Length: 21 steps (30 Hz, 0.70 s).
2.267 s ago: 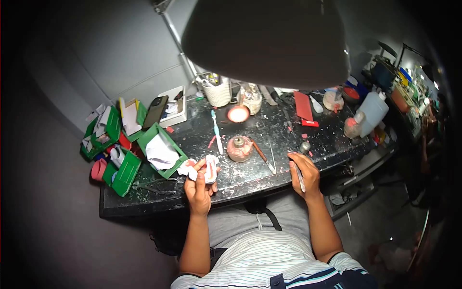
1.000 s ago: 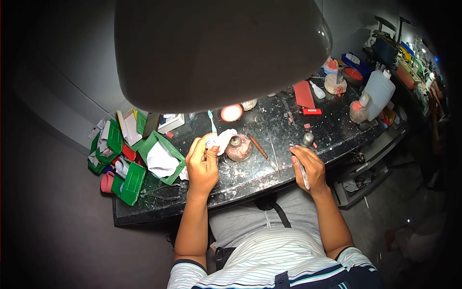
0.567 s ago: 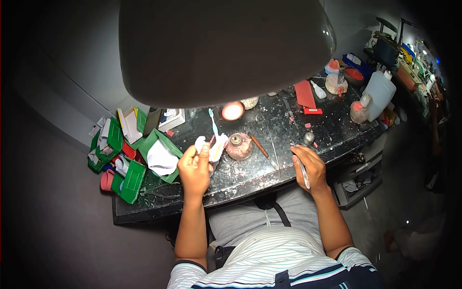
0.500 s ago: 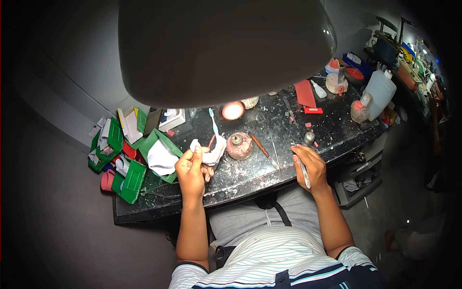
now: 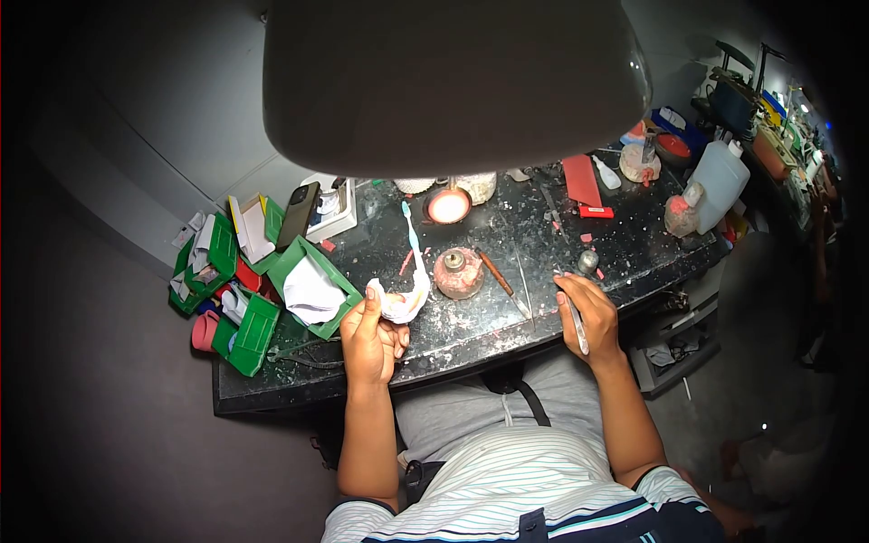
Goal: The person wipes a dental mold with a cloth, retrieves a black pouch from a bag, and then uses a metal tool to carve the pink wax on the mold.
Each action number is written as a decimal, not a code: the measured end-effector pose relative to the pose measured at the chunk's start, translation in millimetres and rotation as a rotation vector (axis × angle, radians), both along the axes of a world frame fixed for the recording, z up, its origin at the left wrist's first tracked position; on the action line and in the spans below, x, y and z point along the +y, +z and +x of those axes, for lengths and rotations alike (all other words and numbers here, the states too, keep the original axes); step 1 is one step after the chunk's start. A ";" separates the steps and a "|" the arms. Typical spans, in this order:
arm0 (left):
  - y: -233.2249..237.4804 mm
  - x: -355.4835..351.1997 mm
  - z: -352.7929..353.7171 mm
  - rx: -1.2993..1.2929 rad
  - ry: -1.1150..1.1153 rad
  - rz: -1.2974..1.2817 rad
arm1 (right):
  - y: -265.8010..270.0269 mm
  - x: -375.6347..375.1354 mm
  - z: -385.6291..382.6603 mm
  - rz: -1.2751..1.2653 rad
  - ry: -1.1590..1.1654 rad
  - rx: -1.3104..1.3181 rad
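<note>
Dental cast (image 5: 404,304) | slightly lower, still gripped by left hand (image 5: 371,339) | right hand (image 5: 593,315) keeps clasping metal tool (image 5: 577,328)

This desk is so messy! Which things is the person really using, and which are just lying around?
In use: left hand holding the white-and-pink lump; right hand holding the thin metal tool.

Lying about: toothbrush, round pink pot, wooden-handled tool, phone, green boxes, white jug, red slab.
</note>
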<state>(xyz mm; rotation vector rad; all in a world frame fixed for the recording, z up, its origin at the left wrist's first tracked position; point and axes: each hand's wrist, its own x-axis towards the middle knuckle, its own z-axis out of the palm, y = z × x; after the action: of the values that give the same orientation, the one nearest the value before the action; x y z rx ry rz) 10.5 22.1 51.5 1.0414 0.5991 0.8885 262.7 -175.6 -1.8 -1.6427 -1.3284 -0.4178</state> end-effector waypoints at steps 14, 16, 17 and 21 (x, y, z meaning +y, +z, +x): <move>-47.6 -6.5 10.7 0.265 0.225 0.381 | -12.6 -4.3 9.1 0.095 0.094 0.249; -46.4 -8.4 10.5 0.290 0.222 0.378 | -9.2 -3.7 7.6 0.054 0.045 0.307; -47.7 -10.7 12.9 0.267 0.238 0.388 | -3.6 -4.0 7.8 -0.005 -0.007 0.270; -64.4 -12.0 15.1 0.320 0.296 0.489 | 27.4 8.6 5.8 -0.158 -0.104 0.155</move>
<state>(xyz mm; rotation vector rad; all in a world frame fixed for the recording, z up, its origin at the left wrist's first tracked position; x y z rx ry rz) 25.6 10.1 -12.9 1.5830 0.8422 1.1724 268.5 -167.0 25.6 -1.8422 -1.1893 -0.2458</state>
